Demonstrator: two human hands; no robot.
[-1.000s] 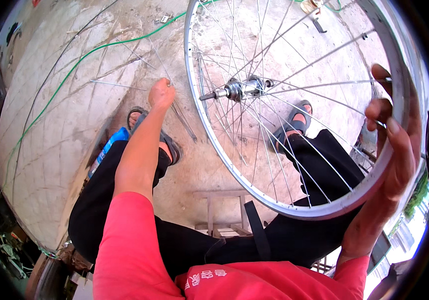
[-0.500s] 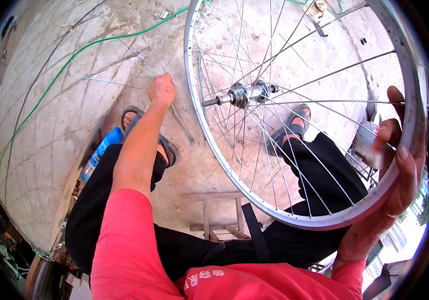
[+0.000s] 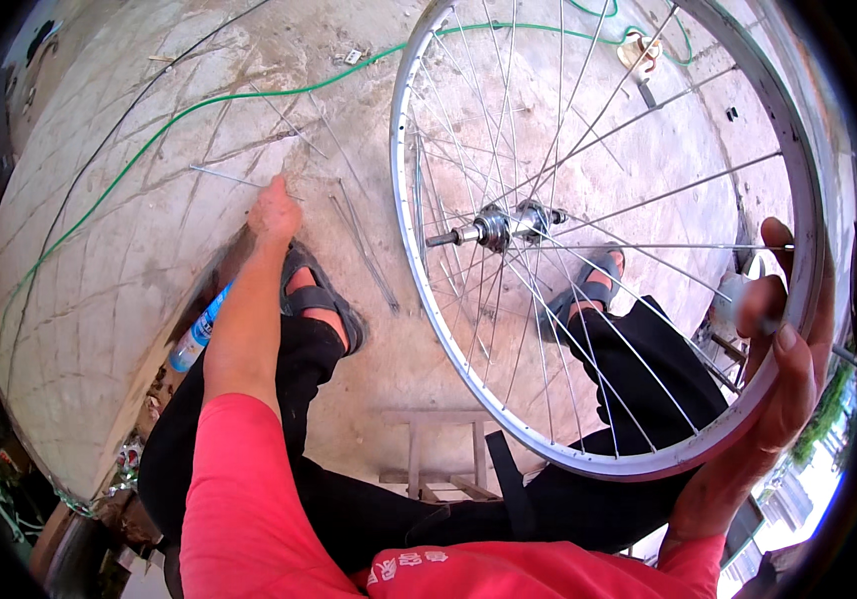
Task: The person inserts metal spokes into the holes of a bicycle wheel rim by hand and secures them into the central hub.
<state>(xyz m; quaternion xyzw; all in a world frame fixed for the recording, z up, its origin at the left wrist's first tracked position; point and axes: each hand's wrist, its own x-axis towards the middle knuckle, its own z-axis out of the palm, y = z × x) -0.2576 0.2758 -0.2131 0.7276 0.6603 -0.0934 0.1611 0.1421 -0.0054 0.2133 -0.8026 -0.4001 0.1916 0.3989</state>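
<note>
My right hand [image 3: 798,374] is wrapped round the right side of a silver bicycle wheel rim [image 3: 603,465], its fingers and thumb partly inside it. The tyreless wheel is tilted over my right leg, with a shiny hub [image 3: 494,229] at its centre and thin spokes running to the rim. Part of the right thumb and fingers is blurred. My left hand [image 3: 276,210] reaches down to the floor, fingers drawn together at a loose spoke [image 3: 224,175]; the fingertips are mostly hidden. More loose spokes [image 3: 364,255] lie to the right of that hand.
A green hose [image 3: 199,103] and a dark cable [image 3: 139,95] cross the concrete floor. By my left leg is a blue and white bottle [image 3: 199,329]. My sandalled left foot [image 3: 321,304] and right foot [image 3: 588,285] stand apart. A low wooden frame [image 3: 433,439] is between my legs.
My left hand has moved left and toward me, from the floor near the loose spokes to the spoke farther left. My right hand keeps its hold on the rim. The whole view has shifted slightly.
</note>
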